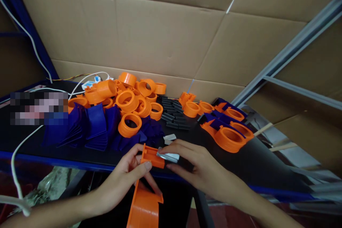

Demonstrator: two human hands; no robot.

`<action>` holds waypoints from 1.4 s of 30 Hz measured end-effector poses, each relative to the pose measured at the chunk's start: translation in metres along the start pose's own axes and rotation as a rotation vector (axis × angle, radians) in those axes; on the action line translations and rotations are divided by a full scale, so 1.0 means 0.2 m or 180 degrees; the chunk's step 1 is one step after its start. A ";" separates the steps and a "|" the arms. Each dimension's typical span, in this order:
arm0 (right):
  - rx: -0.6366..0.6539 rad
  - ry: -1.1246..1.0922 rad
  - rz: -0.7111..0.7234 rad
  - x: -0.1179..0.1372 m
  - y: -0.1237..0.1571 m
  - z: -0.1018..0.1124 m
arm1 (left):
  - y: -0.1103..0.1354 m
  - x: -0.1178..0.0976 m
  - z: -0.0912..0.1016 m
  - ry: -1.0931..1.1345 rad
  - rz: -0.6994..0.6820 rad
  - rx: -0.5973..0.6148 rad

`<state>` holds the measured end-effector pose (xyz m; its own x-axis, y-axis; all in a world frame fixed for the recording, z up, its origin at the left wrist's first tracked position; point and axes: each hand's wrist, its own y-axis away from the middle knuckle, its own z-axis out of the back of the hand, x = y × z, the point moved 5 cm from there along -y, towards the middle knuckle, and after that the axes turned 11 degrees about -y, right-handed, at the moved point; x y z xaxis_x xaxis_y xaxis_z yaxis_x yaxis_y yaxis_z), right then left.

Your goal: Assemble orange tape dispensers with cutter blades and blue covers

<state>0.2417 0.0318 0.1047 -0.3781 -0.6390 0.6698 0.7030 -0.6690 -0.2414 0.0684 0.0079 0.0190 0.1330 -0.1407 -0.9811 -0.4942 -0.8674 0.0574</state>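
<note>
My left hand (136, 171) is closed round an orange plastic part (145, 206), which has a wide curved ring at its lower end and a shallow rectangular tray at its upper end. Between the thumb and fingers of my right hand (191, 160) is a small grey-white piece with a toothed edge (169, 156). That piece lies over the right end of the orange tray; whether the two touch I cannot tell. Just beyond my right fingertips, a small white piece (169, 138) rests on the black tabletop (256, 164).
Orange ring parts (127, 100) are heaped at the back left, behind stacked dark blue plates (96, 124). Several black strips (175, 114) lie mid-table. Orange-and-blue assemblies (229, 137) stand at the right. A white cable (16, 164) hangs over the left edge. Cardboard (160, 32) walls the back.
</note>
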 end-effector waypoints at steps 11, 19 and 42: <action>-0.0562 0.0164 0.0159 0.04 0.05 0.06 | 0.01 0.01 -0.01 0.0045 0.0022 0.0062; -0.0773 -0.0299 -0.0068 0.01 0.00 0.03 | 0.00 -0.01 -0.02 0.0000 -0.0043 0.0100; -0.0617 -0.0186 0.0053 0.03 -0.07 -0.09 | 0.01 0.03 -0.04 0.0057 -0.0019 0.0208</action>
<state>0.2199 0.0306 0.0999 -0.3278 -0.6312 0.7030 0.5775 -0.7228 -0.3796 0.0740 0.0010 0.0149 0.1511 -0.1446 -0.9779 -0.5484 -0.8353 0.0387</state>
